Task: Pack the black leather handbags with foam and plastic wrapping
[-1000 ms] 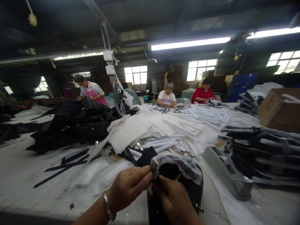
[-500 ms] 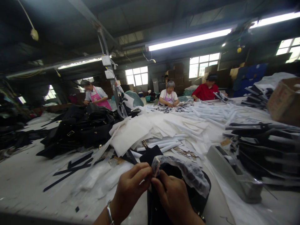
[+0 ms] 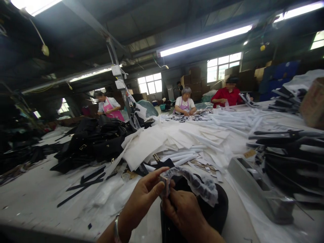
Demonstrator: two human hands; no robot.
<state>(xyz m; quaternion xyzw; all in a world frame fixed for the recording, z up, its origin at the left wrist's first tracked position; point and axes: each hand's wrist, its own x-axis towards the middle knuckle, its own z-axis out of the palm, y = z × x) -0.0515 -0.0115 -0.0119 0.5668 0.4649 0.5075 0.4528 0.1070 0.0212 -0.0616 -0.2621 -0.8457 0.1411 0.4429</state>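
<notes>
1. The left hand (image 3: 140,197) is nearly closed, thumb and fingers at the near end of a wrapped handle (image 3: 199,187) that arches over a black bag (image 3: 220,211).
2. The right hand (image 3: 186,209) is curled in, its fingers gathered on the same end just below; the hand itself hides exactly what lies under them.
3. The bag stands at the worktop's (image 3: 35,195) near side, low in the view, its rounded right edge showing past the right wrist.
4. Right of that edge, a narrow strip of pale surface separates the bag from a grey dispenser (image 3: 263,194); a stack of dark pieces (image 3: 291,168) crowds the dispenser's far side.
5. Beyond the bag, room is tight: a black piece with a buckle (image 3: 162,162) lies just behind the hands, and a spread of white sheets (image 3: 146,143) begins near it.
6. Left of the left hand there's more elbow room, with crumpled clear plastic (image 3: 106,199), then black strips (image 3: 81,185), and a heap of black bags (image 3: 98,143) farther back.
7. The worktop's near edge slants across the lower left; three co-workers (image 3: 186,104) sit or stand well apart, beyond the piles.
</notes>
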